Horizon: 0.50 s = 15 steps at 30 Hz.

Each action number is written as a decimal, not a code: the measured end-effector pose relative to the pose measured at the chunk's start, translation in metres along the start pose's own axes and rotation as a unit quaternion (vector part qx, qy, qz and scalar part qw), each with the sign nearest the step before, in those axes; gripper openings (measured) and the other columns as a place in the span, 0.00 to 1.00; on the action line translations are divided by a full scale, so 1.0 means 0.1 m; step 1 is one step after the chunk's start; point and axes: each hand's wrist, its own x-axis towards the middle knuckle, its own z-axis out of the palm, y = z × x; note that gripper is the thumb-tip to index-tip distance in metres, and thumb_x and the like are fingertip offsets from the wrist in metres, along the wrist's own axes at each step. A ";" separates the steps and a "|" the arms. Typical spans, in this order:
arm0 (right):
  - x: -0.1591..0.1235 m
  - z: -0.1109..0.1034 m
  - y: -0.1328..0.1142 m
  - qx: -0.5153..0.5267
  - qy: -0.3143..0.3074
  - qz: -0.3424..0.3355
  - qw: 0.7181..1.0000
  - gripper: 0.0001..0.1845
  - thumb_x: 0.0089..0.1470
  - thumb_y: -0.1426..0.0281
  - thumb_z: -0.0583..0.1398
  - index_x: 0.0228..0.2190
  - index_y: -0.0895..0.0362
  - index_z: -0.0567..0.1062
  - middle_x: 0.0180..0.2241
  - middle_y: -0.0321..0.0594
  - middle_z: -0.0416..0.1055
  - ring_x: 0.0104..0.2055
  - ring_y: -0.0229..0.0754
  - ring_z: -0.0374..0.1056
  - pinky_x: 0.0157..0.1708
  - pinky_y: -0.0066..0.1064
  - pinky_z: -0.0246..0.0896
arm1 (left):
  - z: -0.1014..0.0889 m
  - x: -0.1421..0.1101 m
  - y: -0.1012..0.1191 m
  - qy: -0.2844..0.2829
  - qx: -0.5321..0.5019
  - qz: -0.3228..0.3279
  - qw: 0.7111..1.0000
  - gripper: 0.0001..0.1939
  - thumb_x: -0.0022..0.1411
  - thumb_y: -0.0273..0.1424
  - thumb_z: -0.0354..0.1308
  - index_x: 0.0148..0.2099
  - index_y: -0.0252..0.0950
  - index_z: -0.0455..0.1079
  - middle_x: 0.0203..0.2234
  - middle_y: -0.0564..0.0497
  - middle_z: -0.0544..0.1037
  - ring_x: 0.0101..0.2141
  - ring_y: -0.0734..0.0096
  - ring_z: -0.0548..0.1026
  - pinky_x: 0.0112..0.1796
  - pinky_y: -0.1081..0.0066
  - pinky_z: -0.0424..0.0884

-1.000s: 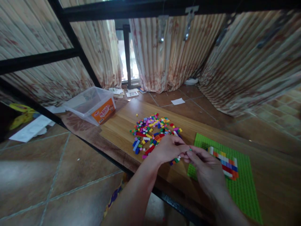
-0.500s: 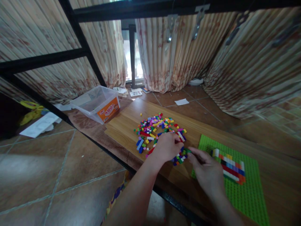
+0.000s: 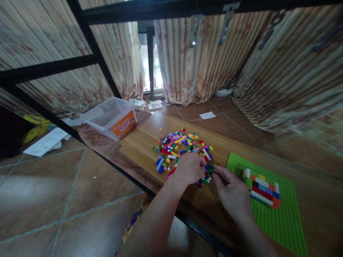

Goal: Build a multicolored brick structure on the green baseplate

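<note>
Loose toy building bricks (image 3: 174,137) of many colours lie in a ring-shaped heap on the wooden board. My left hand (image 3: 189,167) is over the near side of this heap, its fingers curled down; what they grip, if anything, is hidden. Close by on the right, my right hand (image 3: 232,191) pinches a small dark green brick (image 3: 210,170) between thumb and forefinger. To the right of that hand lies a green baseplate (image 3: 284,225). A low block of joined bricks (image 3: 264,189) in several colours sits on it.
A clear plastic bin (image 3: 107,121) with an orange label stands past the board's left end. Black metal bars (image 3: 96,53) cross the view at upper left. One yellow brick (image 3: 160,130) lies apart from the heap. Paper (image 3: 207,115) is on the tiled floor beyond.
My right hand has shifted slightly left with the green brick, nearer the heap and my left hand. My left hand has moved a little to the left.
</note>
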 end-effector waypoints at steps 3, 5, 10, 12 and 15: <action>0.00 0.00 -0.01 0.009 -0.005 -0.001 1.000 0.17 0.55 0.61 0.58 0.43 0.55 0.78 0.43 0.45 0.79 0.44 0.49 0.75 0.49 0.47 0.68 | -0.01 0.00 -0.03 -0.008 -0.004 0.000 1.000 0.10 0.55 0.26 0.58 0.37 0.39 0.80 0.32 0.51 0.82 0.34 0.67 0.77 0.37 0.73 0.71; 0.01 0.00 -0.01 0.013 -0.003 -0.004 1.000 0.16 0.56 0.62 0.58 0.43 0.55 0.78 0.43 0.45 0.79 0.43 0.48 0.75 0.48 0.46 0.68 | -0.03 0.01 -0.06 -0.011 -0.007 -0.003 1.000 0.11 0.54 0.24 0.58 0.38 0.38 0.80 0.33 0.51 0.83 0.34 0.67 0.78 0.38 0.73 0.71; 0.00 -0.03 -0.06 -0.007 0.019 -0.031 0.999 0.15 0.58 0.65 0.56 0.42 0.56 0.78 0.40 0.46 0.78 0.41 0.47 0.75 0.44 0.43 0.70 | -0.08 0.03 -0.15 0.007 0.000 0.009 1.000 0.14 0.54 0.21 0.56 0.39 0.37 0.80 0.33 0.50 0.83 0.35 0.67 0.78 0.40 0.72 0.72; 0.01 -0.05 -0.10 -0.031 0.044 -0.051 0.997 0.15 0.59 0.67 0.54 0.42 0.57 0.78 0.40 0.47 0.78 0.40 0.47 0.74 0.44 0.42 0.70 | -0.10 0.04 -0.16 0.029 0.007 0.008 1.000 0.14 0.56 0.20 0.55 0.39 0.36 0.80 0.33 0.49 0.83 0.36 0.67 0.79 0.42 0.71 0.72; 0.03 -0.07 -0.13 -0.101 0.099 -0.102 0.985 0.17 0.60 0.70 0.51 0.44 0.58 0.77 0.44 0.50 0.75 0.47 0.49 0.72 0.50 0.45 0.67 | -0.13 0.05 -0.16 0.067 0.007 0.001 0.998 0.14 0.59 0.21 0.53 0.40 0.35 0.80 0.35 0.47 0.83 0.38 0.66 0.79 0.44 0.70 0.72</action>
